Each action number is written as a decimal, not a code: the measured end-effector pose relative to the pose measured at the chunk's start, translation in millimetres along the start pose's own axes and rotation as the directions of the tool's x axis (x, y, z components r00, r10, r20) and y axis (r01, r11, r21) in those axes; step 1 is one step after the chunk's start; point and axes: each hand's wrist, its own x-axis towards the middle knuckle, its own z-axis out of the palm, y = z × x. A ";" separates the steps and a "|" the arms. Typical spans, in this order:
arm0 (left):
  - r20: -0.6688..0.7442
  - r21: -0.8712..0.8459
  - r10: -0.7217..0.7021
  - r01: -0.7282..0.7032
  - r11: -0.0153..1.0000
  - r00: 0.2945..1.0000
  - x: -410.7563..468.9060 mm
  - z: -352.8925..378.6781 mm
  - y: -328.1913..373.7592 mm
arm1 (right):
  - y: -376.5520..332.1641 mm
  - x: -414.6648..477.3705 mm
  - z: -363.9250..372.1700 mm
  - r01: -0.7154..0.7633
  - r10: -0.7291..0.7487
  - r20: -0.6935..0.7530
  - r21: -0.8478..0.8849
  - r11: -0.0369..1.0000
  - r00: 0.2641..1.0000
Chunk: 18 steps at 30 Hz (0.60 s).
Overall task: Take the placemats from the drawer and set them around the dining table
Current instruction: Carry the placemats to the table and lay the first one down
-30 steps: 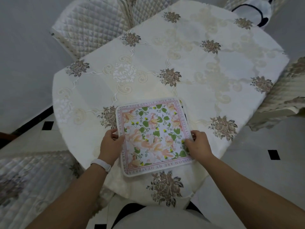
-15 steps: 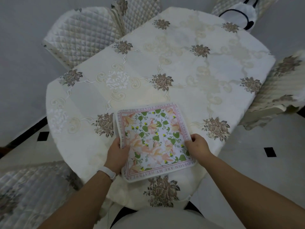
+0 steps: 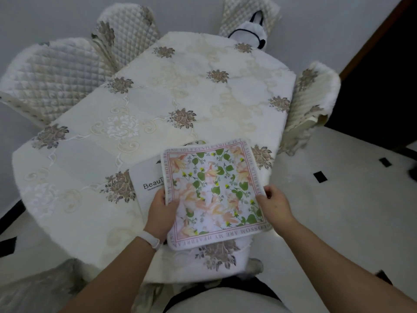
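Note:
A square floral placemat (image 3: 214, 193) with a pink lettered border is held over the near edge of the dining table (image 3: 158, 105). My left hand (image 3: 161, 211) pinches its left edge. My right hand (image 3: 274, 205) grips its right edge. Under it, shifted to the left, lies a second mat (image 3: 146, 179) with its plain white back up, printed "Beau…". Most of that lower mat is hidden by the top one. Both lie near the table's front right part, partly overhanging it.
The table wears a cream cloth with embroidered brown flowers. Quilted covered chairs stand at the far left (image 3: 52, 73), far middle (image 3: 128, 32), far right (image 3: 248, 14) and right (image 3: 313, 98). A white bag with black trim (image 3: 248, 32) sits at the far end. White tiled floor lies to the right.
The top floral mat has slid to the right and toward the table edge, uncovering the white-backed mat beneath it. Both hands moved with it. The camera view shifted right.

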 end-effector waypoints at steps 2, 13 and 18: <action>0.052 -0.007 0.004 -0.004 1.000 0.999 -2.6 9.7 3.2 | 8.0 -13.1 -13.8 -0.008 0.009 -0.046 0.026 1.000 0.999; 0.099 -0.035 0.091 -0.087 0.996 0.991 -38.5 77.7 31.9 | 43.5 -23.1 -86.1 0.016 0.014 -0.182 0.165 0.986 0.983; 0.073 -0.033 0.123 -0.121 0.992 0.990 -68.7 133.0 47.7 | 62.0 -12.6 -148.6 0.068 -0.043 -0.159 0.152 0.986 0.986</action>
